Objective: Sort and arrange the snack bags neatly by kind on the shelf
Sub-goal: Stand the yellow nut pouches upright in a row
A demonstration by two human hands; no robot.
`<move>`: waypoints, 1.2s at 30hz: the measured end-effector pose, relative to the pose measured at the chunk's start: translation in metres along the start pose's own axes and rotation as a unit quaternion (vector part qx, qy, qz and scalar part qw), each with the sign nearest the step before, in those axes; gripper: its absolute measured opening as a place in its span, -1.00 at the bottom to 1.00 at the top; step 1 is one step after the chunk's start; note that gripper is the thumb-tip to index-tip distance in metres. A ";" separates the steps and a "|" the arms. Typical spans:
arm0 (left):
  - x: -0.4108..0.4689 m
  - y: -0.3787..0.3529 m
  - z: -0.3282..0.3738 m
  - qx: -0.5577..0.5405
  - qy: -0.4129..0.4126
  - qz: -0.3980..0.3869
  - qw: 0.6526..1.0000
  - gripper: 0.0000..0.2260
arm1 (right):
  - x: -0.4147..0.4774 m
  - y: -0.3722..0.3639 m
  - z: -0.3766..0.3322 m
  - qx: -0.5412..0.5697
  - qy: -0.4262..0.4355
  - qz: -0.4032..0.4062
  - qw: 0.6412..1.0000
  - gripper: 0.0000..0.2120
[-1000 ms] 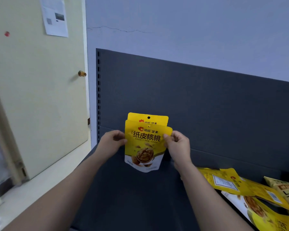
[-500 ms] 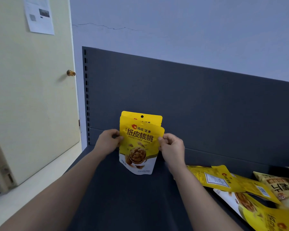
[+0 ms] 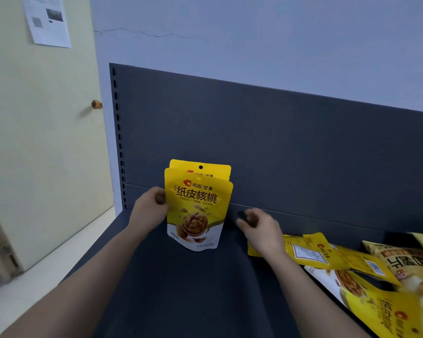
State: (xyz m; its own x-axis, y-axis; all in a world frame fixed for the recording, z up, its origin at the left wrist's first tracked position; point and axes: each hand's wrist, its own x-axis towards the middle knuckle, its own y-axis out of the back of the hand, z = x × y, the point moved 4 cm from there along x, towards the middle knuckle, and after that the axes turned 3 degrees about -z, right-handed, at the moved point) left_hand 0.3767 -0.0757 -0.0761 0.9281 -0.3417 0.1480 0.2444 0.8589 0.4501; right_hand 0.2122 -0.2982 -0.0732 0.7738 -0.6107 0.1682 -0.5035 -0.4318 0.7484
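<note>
The yellow plastic walnut pouch [image 3: 197,208] is stood upright, gripped by the left hand [image 3: 151,212]; the empty, half-curled right hand [image 3: 260,229] is likely needed at the lower-right pile [image 3: 337,261].

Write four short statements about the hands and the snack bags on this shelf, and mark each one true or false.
1. The left hand holds the left edge of the front walnut bag. True.
2. The right hand grips that same bag. False: it is off the bag, to its right, and holds nothing.
3. A second walnut bag stands right behind the front one, with its top showing above it. True.
4. The bags at the right stand upright in a row. False: they lie in a loose, overlapping pile on the shelf.
</note>
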 end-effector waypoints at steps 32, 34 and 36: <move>-0.014 -0.002 0.010 -0.060 -0.001 0.016 0.998 -0.84 | -0.041 0.013 0.025 -0.309 0.092 -0.142 0.936 -0.54; -0.016 -0.002 0.011 -0.060 0.000 0.014 0.998 -0.88 | -0.042 0.012 0.022 -0.316 0.094 -0.148 0.932 -0.55; -0.018 -0.001 0.011 -0.065 0.001 0.015 0.998 -0.90 | -0.043 0.012 0.020 -0.319 0.092 -0.154 0.930 -0.56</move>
State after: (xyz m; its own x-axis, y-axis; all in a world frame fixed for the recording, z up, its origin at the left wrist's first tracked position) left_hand 0.3562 -0.0747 -0.0702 0.9360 -0.3145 0.1580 0.2507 0.9108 0.3281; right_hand 0.1649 -0.2904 -0.0848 0.9262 -0.3730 -0.0545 0.0391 -0.0488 0.9980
